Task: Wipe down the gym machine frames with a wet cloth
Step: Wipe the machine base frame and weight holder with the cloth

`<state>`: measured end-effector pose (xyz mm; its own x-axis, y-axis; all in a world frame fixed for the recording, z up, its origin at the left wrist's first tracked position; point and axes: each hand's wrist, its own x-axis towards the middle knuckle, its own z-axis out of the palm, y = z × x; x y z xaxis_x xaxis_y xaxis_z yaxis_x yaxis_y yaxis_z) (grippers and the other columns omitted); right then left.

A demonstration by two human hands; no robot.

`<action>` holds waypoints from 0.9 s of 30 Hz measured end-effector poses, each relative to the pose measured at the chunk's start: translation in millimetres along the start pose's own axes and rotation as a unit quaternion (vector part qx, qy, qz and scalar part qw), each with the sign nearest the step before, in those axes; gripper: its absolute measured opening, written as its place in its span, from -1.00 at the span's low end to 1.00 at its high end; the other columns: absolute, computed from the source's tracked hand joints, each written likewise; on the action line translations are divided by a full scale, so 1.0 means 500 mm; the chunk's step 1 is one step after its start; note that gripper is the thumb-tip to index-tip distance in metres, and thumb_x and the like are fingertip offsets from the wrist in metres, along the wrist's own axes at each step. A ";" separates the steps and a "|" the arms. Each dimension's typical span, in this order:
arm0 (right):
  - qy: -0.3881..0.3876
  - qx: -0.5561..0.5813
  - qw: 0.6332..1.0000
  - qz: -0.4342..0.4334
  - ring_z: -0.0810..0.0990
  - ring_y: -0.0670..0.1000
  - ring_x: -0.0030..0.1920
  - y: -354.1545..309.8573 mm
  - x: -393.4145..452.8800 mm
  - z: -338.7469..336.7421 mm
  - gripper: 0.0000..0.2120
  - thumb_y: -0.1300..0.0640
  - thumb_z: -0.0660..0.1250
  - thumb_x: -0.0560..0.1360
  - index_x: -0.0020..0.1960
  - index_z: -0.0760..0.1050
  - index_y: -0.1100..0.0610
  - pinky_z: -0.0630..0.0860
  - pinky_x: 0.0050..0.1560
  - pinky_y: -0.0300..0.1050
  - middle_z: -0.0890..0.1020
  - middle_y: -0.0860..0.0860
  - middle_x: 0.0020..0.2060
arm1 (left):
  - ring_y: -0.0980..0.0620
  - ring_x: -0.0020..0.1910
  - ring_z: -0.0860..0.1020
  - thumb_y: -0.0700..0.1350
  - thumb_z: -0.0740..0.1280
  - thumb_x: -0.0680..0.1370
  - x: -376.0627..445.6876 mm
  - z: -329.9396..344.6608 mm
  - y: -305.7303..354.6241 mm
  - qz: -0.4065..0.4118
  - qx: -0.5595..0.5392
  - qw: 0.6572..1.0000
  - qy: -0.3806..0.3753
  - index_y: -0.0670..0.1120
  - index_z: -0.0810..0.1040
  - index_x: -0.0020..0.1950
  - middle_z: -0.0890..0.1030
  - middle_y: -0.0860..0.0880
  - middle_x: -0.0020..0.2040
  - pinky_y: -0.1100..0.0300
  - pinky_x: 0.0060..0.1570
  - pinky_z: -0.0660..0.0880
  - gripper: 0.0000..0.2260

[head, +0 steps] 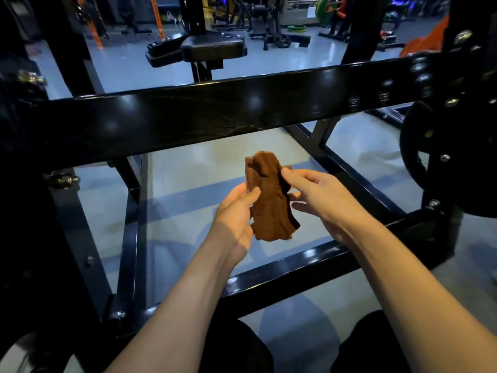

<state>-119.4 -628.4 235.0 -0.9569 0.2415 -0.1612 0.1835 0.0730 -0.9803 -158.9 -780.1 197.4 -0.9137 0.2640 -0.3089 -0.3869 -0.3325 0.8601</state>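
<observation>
A black machine frame [188,117] is spanning the view, its broad crossbar lying level above lower rails on a pale floor [215,168]. A weight plate [419,146] is hanging at the right. Below the crossbar and clear of it, the left hand [236,216] and the right hand [314,197] are together holding up a bunched brown cloth [271,200], fingers and thumbs pinching its opposite edges.
</observation>
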 end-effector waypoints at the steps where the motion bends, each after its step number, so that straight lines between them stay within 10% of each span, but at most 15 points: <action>1: -0.015 -0.012 1.000 -0.002 0.73 -0.06 0.02 0.005 0.000 0.004 -0.74 -0.10 0.42 0.59 0.14 0.68 0.06 0.62 0.13 -0.11 0.76 -0.05 -0.02 | -0.09 0.15 0.67 -0.16 0.27 0.70 -0.002 0.001 -0.001 0.000 0.003 1.000 -0.002 -0.05 0.61 0.29 0.73 -0.04 0.11 -0.10 0.07 0.65 -0.79; 8: 0.007 0.025 1.000 -0.017 0.73 0.03 0.05 0.016 0.008 0.012 -0.78 0.01 0.41 0.61 0.07 0.70 0.15 0.58 0.17 -0.06 0.76 0.04 -0.05 | -0.07 0.13 0.70 0.09 0.43 0.56 -0.012 0.004 -0.003 -0.008 0.033 0.999 -0.018 -0.05 0.55 0.36 0.72 -0.06 0.13 -0.19 0.19 0.61 -0.59; 18: 0.048 -0.002 0.999 0.013 0.71 0.03 0.03 0.027 0.009 0.031 -0.74 -0.09 0.26 0.69 0.13 0.60 0.07 0.63 0.05 0.00 0.74 0.04 -0.03 | -0.10 0.09 0.71 -0.19 0.39 0.62 -0.017 0.008 -0.004 -0.004 -0.013 0.999 -0.043 -0.09 0.54 0.34 0.73 -0.14 0.11 -0.06 0.10 0.64 -0.71; 23: -0.089 -0.006 0.992 0.085 0.75 0.04 0.04 0.010 -0.010 0.027 -0.53 -0.31 0.36 0.55 0.12 0.70 0.07 0.61 0.12 0.01 0.77 0.02 -0.02 | -0.12 0.15 0.69 -0.21 0.31 0.67 -0.022 0.009 -0.003 -0.001 -0.028 0.998 -0.059 -0.07 0.51 0.40 0.71 -0.15 0.17 -0.13 0.25 0.58 -0.70; 27: 0.013 -0.015 0.999 -0.026 0.75 -0.01 -0.08 0.016 -0.022 0.045 -0.67 -0.14 0.35 0.62 -0.02 0.73 0.09 0.64 -0.01 -0.08 0.77 0.01 -0.17 | -0.07 0.12 0.70 -0.11 0.39 0.63 -0.020 0.007 0.003 -0.010 -0.011 0.999 -0.030 0.04 0.41 0.48 0.70 -0.13 0.19 -0.07 0.15 0.62 -0.58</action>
<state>-112.4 -652.2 226.4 -0.9591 0.2619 -0.1070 0.1409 0.1141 -0.9834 -150.1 -780.0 203.2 -0.8967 0.3244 -0.3010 -0.4088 -0.3465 0.8443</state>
